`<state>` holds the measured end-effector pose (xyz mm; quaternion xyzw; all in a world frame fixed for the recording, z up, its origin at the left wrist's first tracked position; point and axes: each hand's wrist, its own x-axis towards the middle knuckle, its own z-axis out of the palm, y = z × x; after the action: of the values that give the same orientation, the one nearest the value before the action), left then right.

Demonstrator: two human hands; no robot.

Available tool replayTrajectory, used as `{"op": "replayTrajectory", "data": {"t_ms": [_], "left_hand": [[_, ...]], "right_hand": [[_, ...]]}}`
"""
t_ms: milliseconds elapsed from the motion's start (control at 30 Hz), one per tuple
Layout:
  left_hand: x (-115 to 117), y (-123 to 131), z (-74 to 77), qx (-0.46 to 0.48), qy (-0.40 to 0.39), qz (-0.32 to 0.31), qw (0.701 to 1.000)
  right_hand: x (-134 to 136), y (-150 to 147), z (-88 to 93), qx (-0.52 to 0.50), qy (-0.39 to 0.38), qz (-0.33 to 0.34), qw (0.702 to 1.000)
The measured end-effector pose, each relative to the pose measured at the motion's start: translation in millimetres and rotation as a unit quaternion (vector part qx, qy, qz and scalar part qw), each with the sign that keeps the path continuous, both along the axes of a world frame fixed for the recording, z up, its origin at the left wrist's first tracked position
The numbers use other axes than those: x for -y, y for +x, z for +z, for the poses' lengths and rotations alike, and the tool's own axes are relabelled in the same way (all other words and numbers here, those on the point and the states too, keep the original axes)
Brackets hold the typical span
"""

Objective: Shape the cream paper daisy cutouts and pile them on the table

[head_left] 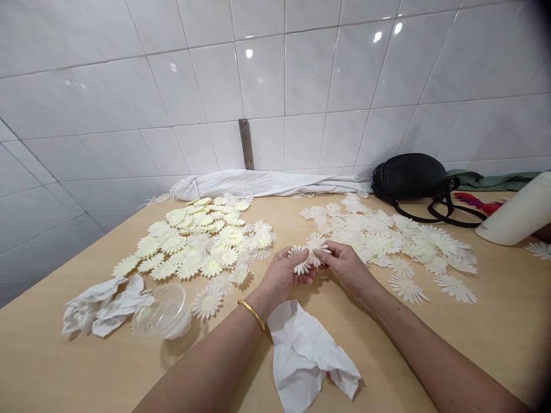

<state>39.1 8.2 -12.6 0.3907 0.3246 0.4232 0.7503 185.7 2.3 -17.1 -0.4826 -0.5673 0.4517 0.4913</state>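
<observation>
My left hand (279, 277), with a gold bangle on its wrist, pinches a white daisy-shaped flower cutout (300, 266) under the thumb. Close beside it, my right hand (348, 267) grips another white flower cutout (317, 242) between thumb and fingers. The two cutouts meet or overlap at their edges; I cannot tell if they are joined. To the left lies a heap of pale yellow and white flower cutouts (189, 238). Whiter flower cutouts (379, 235) are spread out on the right. Below my hands rests a crumpled white paper (303, 350).
A clear plastic cup (166, 310) and crumpled paper (103, 307) lie at the table's left front. A black bag (411, 176) with a strap stands at the back right, near a large white roll (520, 209). White cloth (258, 183) runs along the tiled wall.
</observation>
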Motion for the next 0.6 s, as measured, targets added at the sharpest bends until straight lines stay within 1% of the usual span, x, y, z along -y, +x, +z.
{"op": "replayTrajectory", "data": {"t_ms": [100, 267, 367, 467, 533, 600], "left_hand": [[0.4, -0.3, 1.3, -0.004, 0.002, 0.001, 1.000], [0.5, -1.0, 4.3, -0.008, -0.012, -0.010, 1.000], [1.9, -1.1, 6.5, -0.023, -0.014, 0.005, 1.000], [4.3, -0.7, 7.7, -0.042, 0.010, 0.027, 0.999], [5.2, 0.0, 7.3, -0.036, 0.009, 0.023, 0.999], [4.7, 0.9, 6.0, -0.030, -0.008, 0.015, 0.999]], "right_hand": [[0.6, 0.2, -0.9, 0.040, 0.001, 0.012, 0.999], [-0.4, 3.7, -0.6, 0.116, 0.050, -0.012, 0.992], [0.5, 5.6, 4.1, 0.169, 0.062, -0.013, 0.984], [2.0, 7.5, 10.3, 0.226, 0.062, -0.016, 0.972], [2.7, 8.0, 13.2, 0.246, 0.069, -0.023, 0.967], [3.1, 7.6, 14.4, 0.258, 0.077, -0.024, 0.963]]}}
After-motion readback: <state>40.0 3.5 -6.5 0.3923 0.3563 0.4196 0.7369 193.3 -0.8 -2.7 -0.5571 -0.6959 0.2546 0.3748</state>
